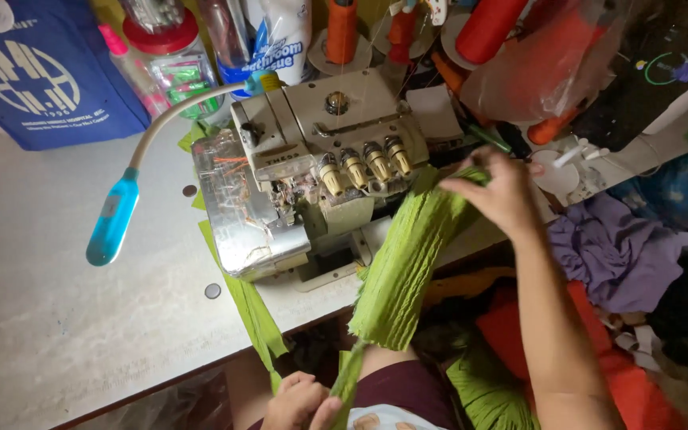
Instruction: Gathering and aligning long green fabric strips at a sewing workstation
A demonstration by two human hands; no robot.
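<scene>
A pleated green fabric piece [404, 267] stretches from the table edge up toward the right side of a beige overlock sewing machine [312, 171]. My right hand [497, 191] pinches its upper end beside the machine. My left hand [300, 402], low in my lap, grips a narrow green strip [347, 374] hanging from the fabric's lower end. More green fabric [483, 390] lies in my lap.
A blue gooseneck lamp [113, 219] arches over the grey table [57, 318]. Orange thread cones [489, 28], bottles and a blue bag [37, 72] stand at the back. Purple cloth [615, 251] and red cloth [639, 390] pile at the right.
</scene>
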